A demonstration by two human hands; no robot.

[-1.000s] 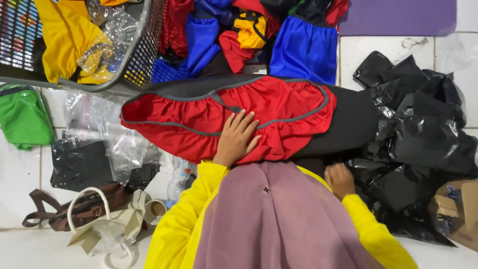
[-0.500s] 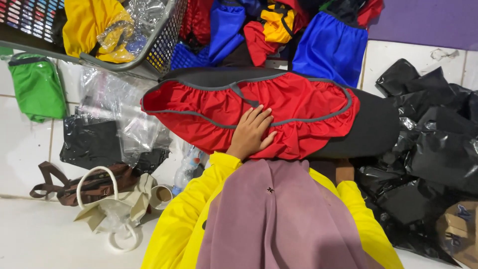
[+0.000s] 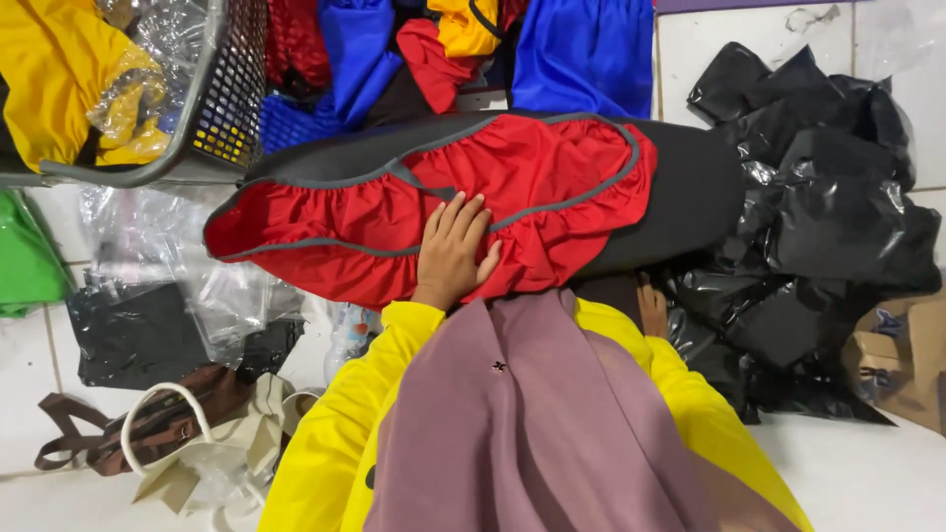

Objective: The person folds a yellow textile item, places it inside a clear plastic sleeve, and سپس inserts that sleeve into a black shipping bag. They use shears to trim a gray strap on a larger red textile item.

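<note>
A red fabric cover with grey piped, gathered edges [image 3: 414,212] is stretched over a long black padded cushion [image 3: 690,192] that lies across the middle of the white tiled floor [image 3: 867,473], the black end sticking out to the right. The left hand [image 3: 451,254] lies flat on the red cover near its near edge, fingers spread and open, palm down, gripping nothing. The right hand [image 3: 650,307] shows only in part at the near edge of the cushion, just right of the mauve cloth [image 3: 532,424] hanging down from the person's head; whether it is open or closed cannot be told. Both arms wear bright yellow sleeves [image 3: 340,424].

Right of the cushion sits a heap of crumpled black plastic bags [image 3: 828,197], touching its end, with a brown cardboard box [image 3: 902,345] at the near right. On the far side lie blue, red and yellow fabric pieces [image 3: 581,54] in a pile. At the far left a grey mesh basket [image 3: 232,94] holds yellow cloth and clear plastic. Left of the cover are clear plastic bags [image 3: 148,256], a flat black packet [image 3: 128,330] and a green bag [image 3: 25,251]. Near left lie a brown strap bag [image 3: 148,429] and a cream cloth bag [image 3: 212,463].
</note>
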